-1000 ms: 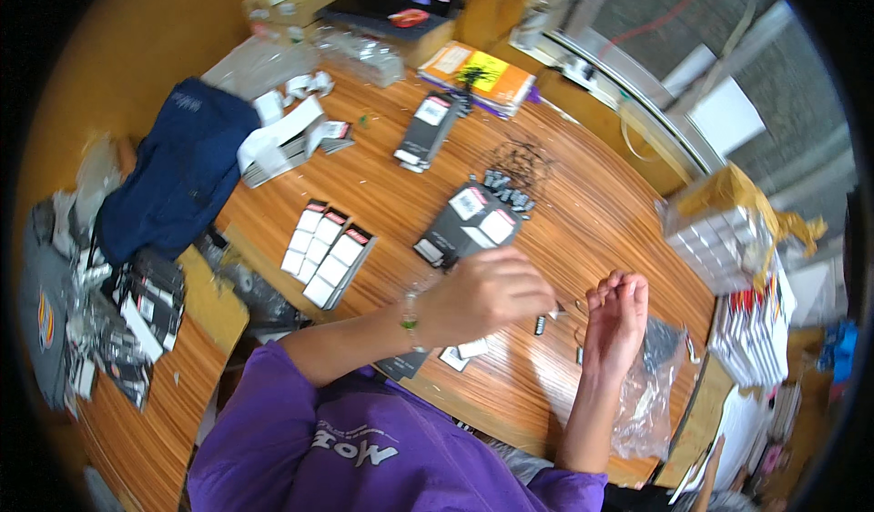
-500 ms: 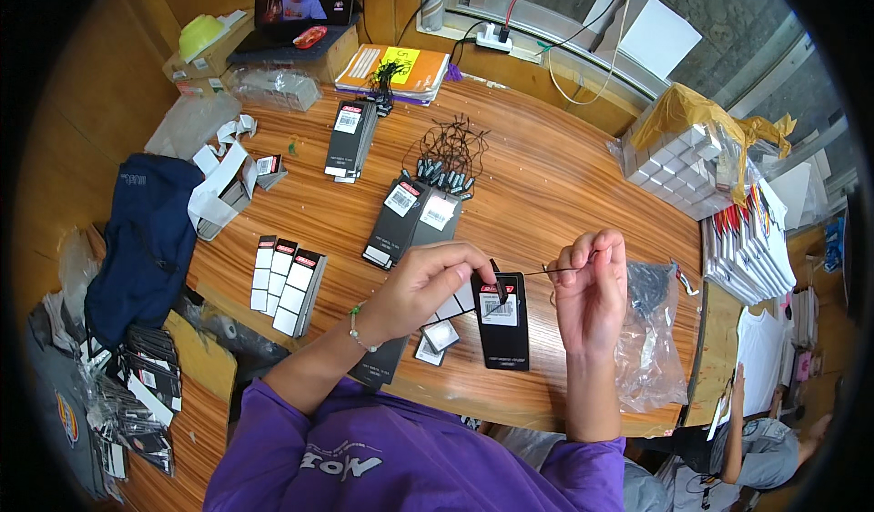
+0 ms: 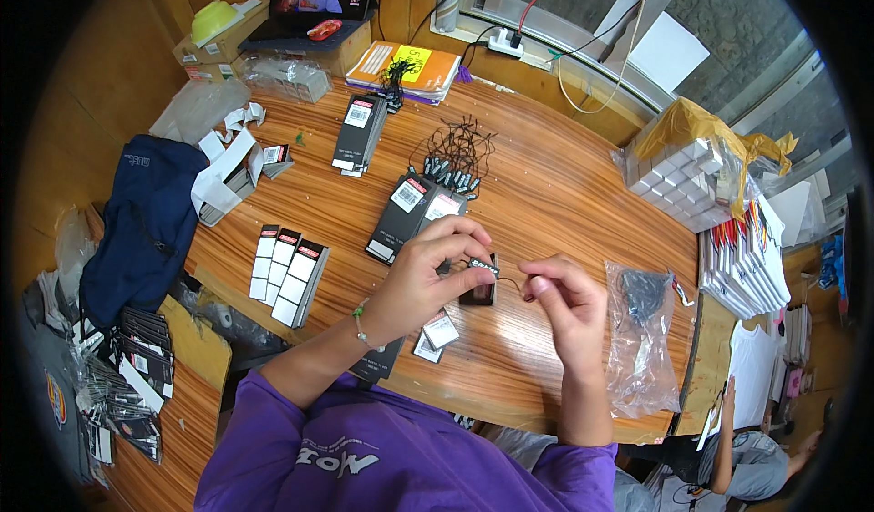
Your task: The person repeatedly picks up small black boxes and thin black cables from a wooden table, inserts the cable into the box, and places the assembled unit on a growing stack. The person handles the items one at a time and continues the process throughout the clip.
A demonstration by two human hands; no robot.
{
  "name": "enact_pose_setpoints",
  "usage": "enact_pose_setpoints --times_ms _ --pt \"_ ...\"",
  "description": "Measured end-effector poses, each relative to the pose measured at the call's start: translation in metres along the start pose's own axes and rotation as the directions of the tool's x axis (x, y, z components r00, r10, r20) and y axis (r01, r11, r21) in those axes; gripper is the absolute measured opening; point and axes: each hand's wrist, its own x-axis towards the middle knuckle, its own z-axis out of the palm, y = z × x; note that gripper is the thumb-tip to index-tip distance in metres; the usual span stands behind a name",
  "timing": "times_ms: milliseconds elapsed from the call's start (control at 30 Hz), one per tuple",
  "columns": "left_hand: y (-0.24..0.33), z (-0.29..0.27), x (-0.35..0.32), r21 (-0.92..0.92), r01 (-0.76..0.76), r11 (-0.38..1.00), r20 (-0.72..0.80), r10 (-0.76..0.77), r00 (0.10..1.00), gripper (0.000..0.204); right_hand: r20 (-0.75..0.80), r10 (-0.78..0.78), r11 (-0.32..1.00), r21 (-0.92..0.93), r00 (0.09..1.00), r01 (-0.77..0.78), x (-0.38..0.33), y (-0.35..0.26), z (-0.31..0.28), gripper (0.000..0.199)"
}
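My left hand (image 3: 446, 262) is closed, pinching a small black string seal (image 3: 482, 266) with light lettering between thumb and fingertips. Just below it a black hang tag (image 3: 479, 294) shows foreshortened, partly hidden by the fingers. To the right, my right hand (image 3: 564, 307) is closed on a thin black string (image 3: 510, 280) that runs toward the seal. Small white labels (image 3: 441, 329) lie under my left wrist. Beyond that hand rest black hang tags with barcode stickers (image 3: 401, 216), with a bunch of looped black strings (image 3: 460, 148) at their far end.
Another hang tag stack (image 3: 358, 134) lies farther back. White-labelled strips (image 3: 296, 284) sit left. A clear plastic bag (image 3: 645, 357) lies right, below a wrapped block of white boxes (image 3: 683, 162). A laptop (image 3: 314, 7) stands at the back. Another person's arm (image 3: 726, 430) shows lower right.
The hang tag that faced up with its sticker showing is now tipped and foreshortened. My right hand has come lower and slightly left; my left hand has turned the seal so its lettering shows.
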Motion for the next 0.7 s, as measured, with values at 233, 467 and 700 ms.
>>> enact_pose_setpoints --times_ms 233,467,700 --pt "0.003 -0.001 0.001 0.054 -0.068 0.996 0.074 0.064 0.995 0.016 0.058 0.067 0.997 0.037 0.996 -0.069 -0.001 0.005 0.009 0.022" --pt "0.006 -0.001 0.000 0.047 -0.011 0.999 0.100 0.006 0.995 0.017 0.058 0.089 0.995 0.048 0.994 -0.092 -0.001 0.006 0.009 0.020" --pt "0.004 -0.002 -0.001 0.055 0.069 0.996 0.190 -0.078 0.979 0.016 0.130 0.109 0.989 0.084 0.985 -0.121 -0.001 0.012 0.009 0.021"
